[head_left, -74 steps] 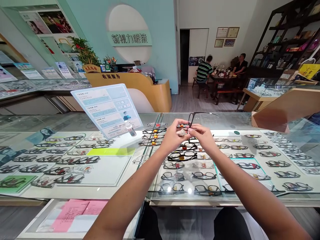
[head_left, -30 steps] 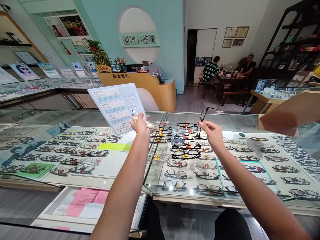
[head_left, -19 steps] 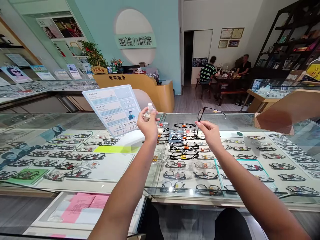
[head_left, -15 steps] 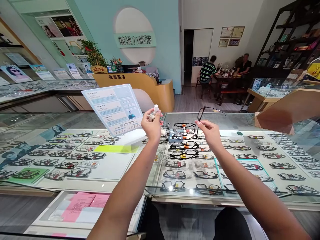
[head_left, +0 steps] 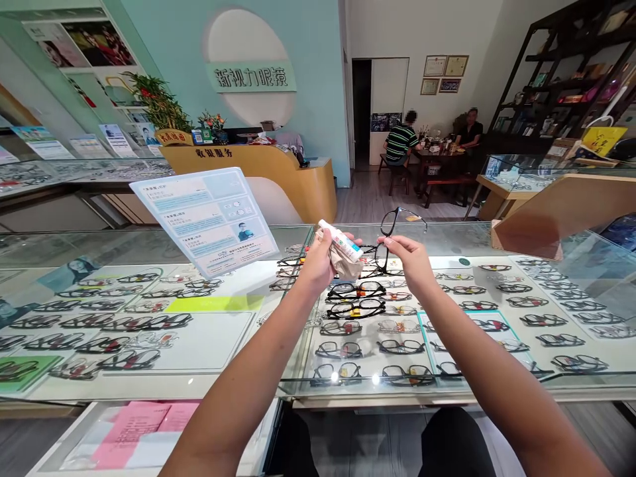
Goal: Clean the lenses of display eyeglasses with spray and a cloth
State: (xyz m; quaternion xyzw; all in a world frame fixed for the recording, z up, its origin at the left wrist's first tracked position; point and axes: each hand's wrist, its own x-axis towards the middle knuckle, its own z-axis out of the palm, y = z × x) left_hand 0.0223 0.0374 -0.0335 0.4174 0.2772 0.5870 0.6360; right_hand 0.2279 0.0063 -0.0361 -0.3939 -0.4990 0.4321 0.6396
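My left hand (head_left: 320,262) is closed around a small white bottle (head_left: 340,241) with a blue and red label and a crumpled beige cloth (head_left: 345,265) beneath it. In my right hand (head_left: 410,258), thumb and fingers pinch a dark-framed pair of glasses (head_left: 389,224), held upright with one temple pointing right. Both hands are above the glass display counter (head_left: 298,391), close together. Under the glass, rows of spectacle frames (head_left: 356,308) lie on white panels.
A blue and white leaflet (head_left: 209,222) stands tilted at the left. A brown board (head_left: 561,212) rises at the right. Below left, a drawer holds pink papers (head_left: 132,434). Two people (head_left: 401,142) sit at a far table beyond a wooden cashier desk (head_left: 238,165).
My left hand has turned and moved right, so the bottle now lies slanted with its label and the cloth showing. The glasses in my right hand are tilted slightly differently. The view has shifted.
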